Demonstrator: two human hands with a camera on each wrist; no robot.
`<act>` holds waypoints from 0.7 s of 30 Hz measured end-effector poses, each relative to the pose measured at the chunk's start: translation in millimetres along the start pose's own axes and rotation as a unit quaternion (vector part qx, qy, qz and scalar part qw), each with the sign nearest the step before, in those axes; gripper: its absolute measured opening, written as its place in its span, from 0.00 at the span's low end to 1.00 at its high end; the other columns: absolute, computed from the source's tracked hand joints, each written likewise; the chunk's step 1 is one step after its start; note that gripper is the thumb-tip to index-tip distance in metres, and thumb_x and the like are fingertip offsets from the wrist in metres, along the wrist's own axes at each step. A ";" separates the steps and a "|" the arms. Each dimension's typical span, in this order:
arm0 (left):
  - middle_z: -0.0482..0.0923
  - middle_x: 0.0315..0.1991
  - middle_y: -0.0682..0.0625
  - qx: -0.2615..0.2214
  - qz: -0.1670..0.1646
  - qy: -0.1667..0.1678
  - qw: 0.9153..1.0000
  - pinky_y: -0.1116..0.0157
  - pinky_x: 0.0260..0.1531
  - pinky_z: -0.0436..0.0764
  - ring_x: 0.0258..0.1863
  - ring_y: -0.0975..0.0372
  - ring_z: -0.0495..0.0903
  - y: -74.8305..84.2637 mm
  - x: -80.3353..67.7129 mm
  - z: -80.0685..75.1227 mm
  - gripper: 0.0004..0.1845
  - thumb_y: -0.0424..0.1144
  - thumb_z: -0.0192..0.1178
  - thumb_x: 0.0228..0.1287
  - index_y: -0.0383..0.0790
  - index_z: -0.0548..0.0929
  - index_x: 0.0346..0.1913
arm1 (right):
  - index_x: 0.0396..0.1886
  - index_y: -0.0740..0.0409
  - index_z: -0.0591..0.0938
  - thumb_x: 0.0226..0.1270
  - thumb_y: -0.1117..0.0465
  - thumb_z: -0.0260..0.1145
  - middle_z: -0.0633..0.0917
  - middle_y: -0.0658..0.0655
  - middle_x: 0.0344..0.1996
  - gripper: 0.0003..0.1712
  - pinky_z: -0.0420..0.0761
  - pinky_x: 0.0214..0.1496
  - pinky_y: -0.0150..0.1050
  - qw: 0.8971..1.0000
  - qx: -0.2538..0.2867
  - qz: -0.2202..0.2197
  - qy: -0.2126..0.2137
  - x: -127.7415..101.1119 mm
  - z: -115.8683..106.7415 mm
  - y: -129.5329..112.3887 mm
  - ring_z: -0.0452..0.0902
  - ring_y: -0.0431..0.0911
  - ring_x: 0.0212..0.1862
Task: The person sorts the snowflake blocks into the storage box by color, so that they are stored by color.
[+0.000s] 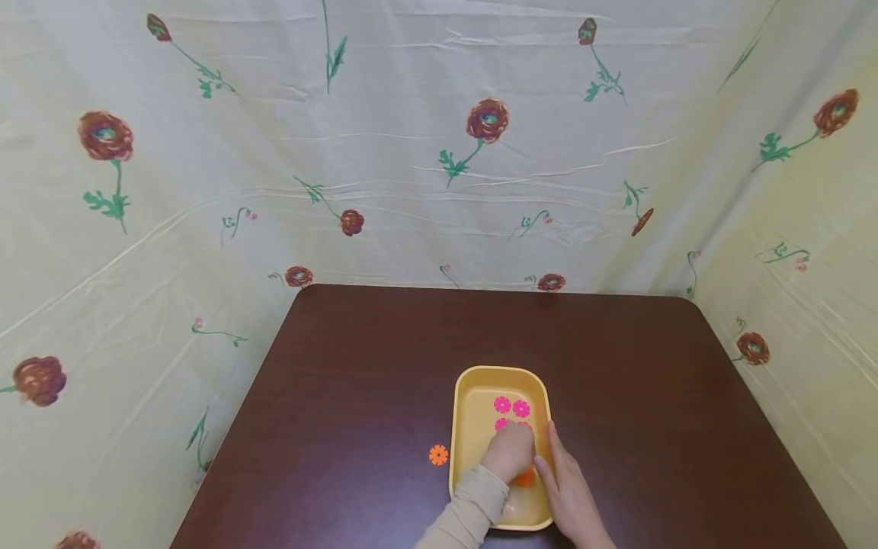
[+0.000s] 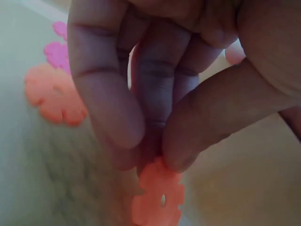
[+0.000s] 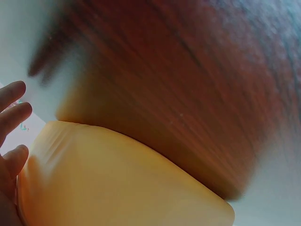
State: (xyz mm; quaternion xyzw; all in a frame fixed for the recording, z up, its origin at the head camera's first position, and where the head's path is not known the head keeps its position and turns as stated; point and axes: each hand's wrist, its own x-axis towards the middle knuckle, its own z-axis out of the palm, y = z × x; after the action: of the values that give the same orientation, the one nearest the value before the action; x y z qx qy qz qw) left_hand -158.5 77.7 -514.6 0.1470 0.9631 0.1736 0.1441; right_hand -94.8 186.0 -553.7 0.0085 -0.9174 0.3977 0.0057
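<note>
Left hand hiding orange disc

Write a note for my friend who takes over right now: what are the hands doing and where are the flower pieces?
Left hand: inside the yellow tray, pinching an orange flower piece between its fingertips.
Right hand: fingers straight, resting against the tray's right side, holding nothing.
Pieces: several pink flower pieces lie in the tray, and the left wrist view shows another orange piece in there too. One orange piece lies on the brown table, just left of the tray.
Done: most pieces are in the tray.
Left: probably the one piece on the table.
</note>
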 end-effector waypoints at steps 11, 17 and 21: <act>0.71 0.18 0.51 -0.018 -0.004 0.018 1.000 0.70 0.17 0.70 0.16 0.63 0.68 0.0 0.4 6.5 0.08 0.32 0.65 0.48 0.41 0.77 0.18 | 0.71 0.55 0.52 0.70 0.48 0.50 0.62 0.66 0.65 0.35 0.58 0.61 0.60 1.000 -0.003 -0.001 0.001 0.9 -0.5 0.0 0.60 0.65 0.62; 0.71 0.17 0.52 -0.019 -0.005 0.034 0.999 0.70 0.16 0.69 0.15 0.64 0.67 -2.6 2.0 11.7 0.09 0.31 0.64 0.47 0.41 0.76 0.16 | 0.71 0.56 0.52 0.70 0.48 0.50 0.63 0.66 0.65 0.36 0.59 0.60 0.60 1.000 -0.006 -0.004 0.003 0.3 -0.3 -0.2 0.61 0.65 0.62; 0.72 0.17 0.52 -0.009 0.005 0.048 0.999 0.70 0.15 0.69 0.15 0.64 0.67 -3.5 1.1 12.9 0.10 0.32 0.65 0.47 0.42 0.76 0.15 | 0.71 0.57 0.52 0.70 0.48 0.49 0.62 0.66 0.65 0.35 0.59 0.60 0.60 1.000 -0.003 -0.003 0.002 0.0 -0.6 -1.3 0.60 0.65 0.63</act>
State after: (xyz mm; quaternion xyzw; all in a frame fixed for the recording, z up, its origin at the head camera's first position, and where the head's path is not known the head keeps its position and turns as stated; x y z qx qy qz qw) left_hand -156.1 78.8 -527.7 0.1422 0.9665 0.1899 0.0978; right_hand -94.7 185.6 -552.3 0.0100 -0.9187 0.3948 0.0089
